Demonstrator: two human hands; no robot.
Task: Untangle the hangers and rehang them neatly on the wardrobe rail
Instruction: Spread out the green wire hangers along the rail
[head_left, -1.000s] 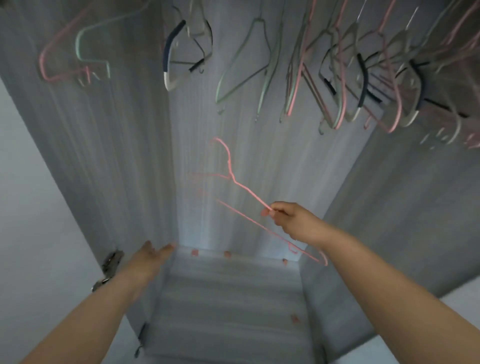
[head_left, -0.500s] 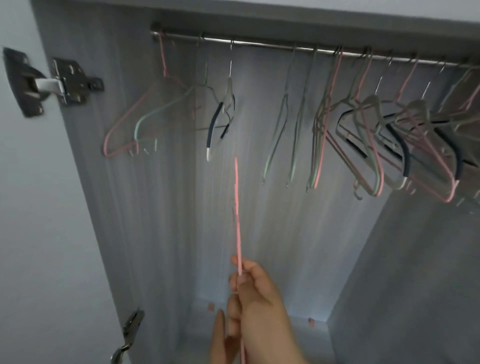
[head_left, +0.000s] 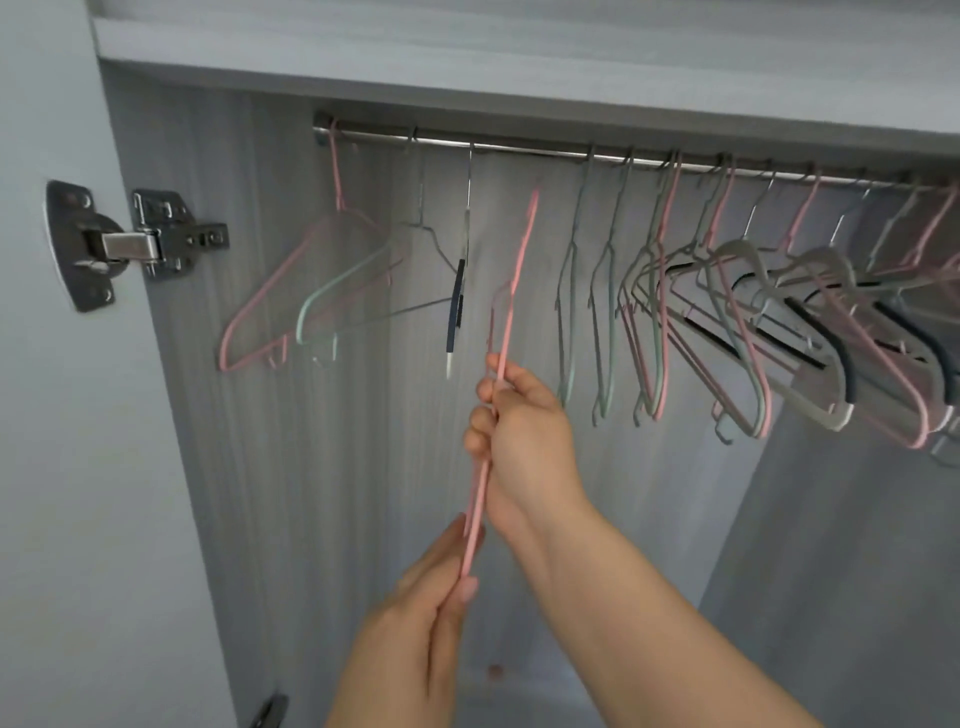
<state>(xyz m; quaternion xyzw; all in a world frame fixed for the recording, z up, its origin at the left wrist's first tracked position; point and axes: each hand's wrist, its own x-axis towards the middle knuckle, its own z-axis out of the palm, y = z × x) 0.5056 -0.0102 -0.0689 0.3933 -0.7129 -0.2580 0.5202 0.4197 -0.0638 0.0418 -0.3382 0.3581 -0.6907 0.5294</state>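
Two bare hands are holding a single pink hanger (head_left: 521, 260) edge-on in front of the open wardrobe, so that it is showing as little more than a thin, slightly tilted line. The right hand (head_left: 527, 441) is gripping it around the middle with the fingers curled round the wire, and the left hand (head_left: 415, 623) is pinching its lower end between thumb and fingertips, just beneath the right wrist. The hanger's hook is pointing up and is sitting a little below the wardrobe rail (head_left: 545, 148), not touching it, in the gap between a navy-and-white hanger (head_left: 456, 312) and a pale green hanger (head_left: 569, 312). Near the rail's left end a second pink hanger (head_left: 270, 312), a mint hanger (head_left: 332, 291) and a thin grey wire hanger (head_left: 431, 244) are hanging close together and overlapping one another. Past the gap, a second green hanger (head_left: 605, 312) is hanging just beside the first, each dangling separately. Toward the rail's right end a tangled cluster of hangers (head_left: 779, 322), pink, grey-green and black-trimmed, is crowding together with frames crossing and slanting at different angles; blur is making it impossible to count them. A metal door hinge (head_left: 150, 236) is sitting on the wardrobe's left side panel, and part of another hinge (head_left: 270, 709) is showing at the bottom edge of the view. A small pink spot (head_left: 494, 670) is lying on the wardrobe floor below the hands.
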